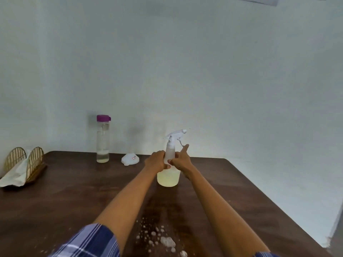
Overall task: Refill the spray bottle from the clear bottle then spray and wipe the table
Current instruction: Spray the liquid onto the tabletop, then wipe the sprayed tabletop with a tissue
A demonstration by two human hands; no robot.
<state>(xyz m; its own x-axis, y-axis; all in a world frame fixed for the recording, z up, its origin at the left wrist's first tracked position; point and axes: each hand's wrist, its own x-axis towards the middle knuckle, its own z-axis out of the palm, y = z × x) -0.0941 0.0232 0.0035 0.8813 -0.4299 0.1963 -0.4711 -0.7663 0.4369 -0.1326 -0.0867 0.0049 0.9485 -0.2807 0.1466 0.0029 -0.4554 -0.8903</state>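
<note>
Spray bottle (168, 169) sitting mid-table (232, 182), left hand (155, 161) at its 9, right hand (181, 160) at its 3; clear bottle (102, 143) standing at its 10, white wad (130, 159) lying between them, rack (25, 164) sitting far out at 9

I have both bare forearms stretched forward and angling in toward each other at the far middle. My left hand (155, 160) is curled, knuckles up, fingers wrapped tight. My right hand (181, 160) sits just beside it, thumb and lower fingers pinching inward, index finger pointing up and away. Plaid sleeves show near my elbows.
</note>
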